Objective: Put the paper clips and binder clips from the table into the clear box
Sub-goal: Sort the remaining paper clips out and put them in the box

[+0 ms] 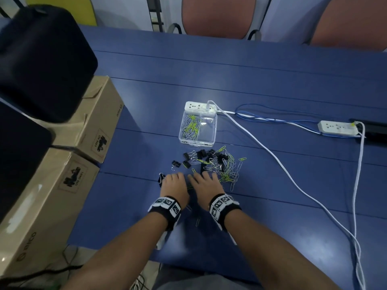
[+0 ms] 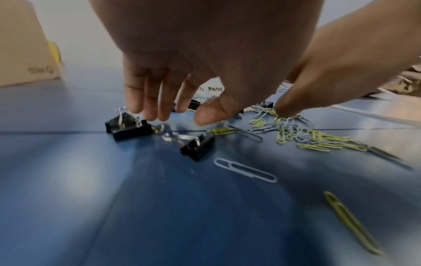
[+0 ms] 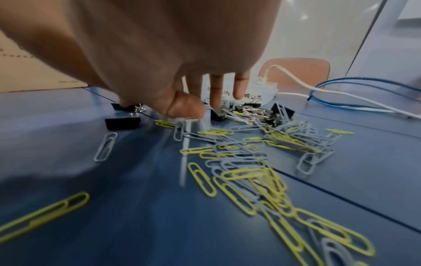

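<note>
The clear box [image 1: 209,130] stands on the blue table [image 1: 272,80], with green and grey paper clips in its left compartment. In front of it lies a pile of paper clips [image 1: 230,172] and black binder clips [image 1: 204,154]. My left hand [image 2: 180,117] hangs just over a black binder clip [image 2: 127,126], fingers straight, thumb apart, holding nothing. A second binder clip [image 2: 198,147] lies beside it. My right hand [image 3: 205,108] reaches down at the pile's near left edge. Its fingers are extended, and the thumb [image 3: 184,108] is low over a grey paper clip [image 3: 178,132].
Cardboard boxes [image 1: 69,164] line the table's left edge, with a black bag [image 1: 37,59] on them. A white power strip [image 1: 199,105] sits right behind the clear box. White and blue cables [image 1: 293,160] run to the right, toward a second strip [image 1: 337,127].
</note>
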Available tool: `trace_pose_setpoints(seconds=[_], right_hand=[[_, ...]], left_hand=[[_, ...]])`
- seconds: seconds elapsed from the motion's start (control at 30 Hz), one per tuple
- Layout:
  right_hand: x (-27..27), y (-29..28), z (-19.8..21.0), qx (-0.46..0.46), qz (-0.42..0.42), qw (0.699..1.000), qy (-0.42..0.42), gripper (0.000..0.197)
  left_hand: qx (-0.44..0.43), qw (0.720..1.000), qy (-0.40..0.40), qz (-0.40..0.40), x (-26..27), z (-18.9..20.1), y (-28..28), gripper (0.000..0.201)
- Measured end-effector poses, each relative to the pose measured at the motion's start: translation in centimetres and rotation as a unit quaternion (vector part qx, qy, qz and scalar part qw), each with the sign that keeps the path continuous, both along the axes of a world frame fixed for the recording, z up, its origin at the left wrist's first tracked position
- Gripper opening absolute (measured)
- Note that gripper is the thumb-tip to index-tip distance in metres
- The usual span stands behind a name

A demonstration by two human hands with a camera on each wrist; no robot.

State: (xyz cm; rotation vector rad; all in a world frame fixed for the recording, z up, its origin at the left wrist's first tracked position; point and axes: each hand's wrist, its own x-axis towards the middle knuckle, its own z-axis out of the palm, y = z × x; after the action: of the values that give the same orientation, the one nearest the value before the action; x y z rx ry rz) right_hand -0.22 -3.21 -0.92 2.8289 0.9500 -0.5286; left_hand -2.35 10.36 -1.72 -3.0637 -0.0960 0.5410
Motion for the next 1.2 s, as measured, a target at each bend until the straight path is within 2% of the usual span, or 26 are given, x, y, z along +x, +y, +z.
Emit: trace_pose_setpoints(seconds=[0.1, 0.2, 0.3, 0.47, 0.53, 0.57, 0.63, 0.73, 0.83, 0.97, 1.0, 1.13, 1.2], right_hand=[[0.2, 0.5, -0.2, -0.031, 0.001, 0.999, 0.012, 0.075], [0.0, -0.1, -0.3, -0.032, 0.012, 0.999, 0.009, 0.072], [-0.5, -1.5, -0.4, -0.018, 0.009, 1.000, 0.014, 0.070], [-1.9, -4.7, -0.6, 0.018, 0.002, 0.999, 0.035, 0.070], [-2.2, -6.0, -0.6, 0.047, -0.013, 0.998, 0.042, 0.066], [-2.4, -6.5, -0.6, 0.057, -0.023, 0.997, 0.040, 0.066], [-2.8, -7.1, -0.9, 0.078, -0.055, 0.995, 0.031, 0.068], [-3.1, -7.0, -1.1, 0.126, -0.100, 0.987, 0.019, 0.070], [-3.3, -6.3, -1.0, 0.149, -0.123, 0.981, 0.021, 0.068], [-3.5, -5.7, -1.2, 0.173, -0.140, 0.975, 0.011, 0.064], [-3.6, -5.7, -1.3, 0.177, -0.144, 0.973, 0.007, 0.064], [-3.5, -5.2, -1.5, 0.179, -0.137, 0.974, 0.001, 0.065], [-3.4, -4.7, -1.4, 0.168, -0.116, 0.979, 0.005, 0.067]], left_hand=[[0.015, 0.999, 0.041, 0.014, -0.9, -1.1, -0.2, 0.064], [-0.020, 0.999, 0.045, -0.009, -1.5, -2.2, -0.5, 0.078], [-0.121, 0.990, 0.029, -0.060, -1.7, -2.1, -1.2, 0.075], [-0.323, 0.945, -0.006, -0.053, -1.4, -1.1, -2.5, 0.060], [-0.356, 0.932, -0.017, -0.065, -1.4, -0.9, -2.7, 0.055], [-0.349, 0.934, -0.038, -0.070, -1.3, -0.8, -2.7, 0.052], [-0.283, 0.954, -0.081, -0.064, -1.0, -0.7, -1.9, 0.052], [-0.187, 0.980, -0.066, -0.009, 0.0, -0.6, -0.1, 0.054], [-0.185, 0.982, -0.039, 0.027, 0.9, -1.2, 1.0, 0.045], [-0.211, 0.974, -0.060, 0.054, 1.6, -1.4, 1.3, 0.022], [-0.222, 0.971, -0.063, 0.062, 1.6, -1.3, 1.3, 0.024], [-0.244, 0.965, -0.063, 0.067, 1.8, -0.8, 0.4, 0.058], [-0.252, 0.965, -0.050, 0.054, 2.3, -0.7, -0.1, 0.064]])
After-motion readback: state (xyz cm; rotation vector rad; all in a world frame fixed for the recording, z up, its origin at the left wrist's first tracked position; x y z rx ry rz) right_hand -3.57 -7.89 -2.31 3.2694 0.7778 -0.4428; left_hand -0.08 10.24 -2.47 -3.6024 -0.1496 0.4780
